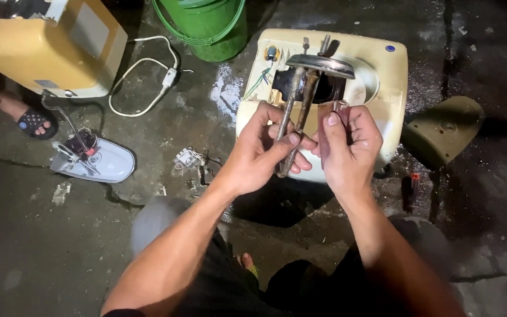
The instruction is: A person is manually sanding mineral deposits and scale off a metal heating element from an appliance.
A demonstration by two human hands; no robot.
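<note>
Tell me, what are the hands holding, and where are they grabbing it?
Both hands hold a rusty heating element. The left hand pinches its rods near the lower end; the right hand grips beside them, partway up.

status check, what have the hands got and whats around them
Left hand and right hand both shut on rusty heating element. Held above cream heater casing. Nothing in the way.

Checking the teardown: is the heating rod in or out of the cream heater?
Out. Both hands, left hand and right hand, hold the rusty heating rod above the cream heater.
</note>
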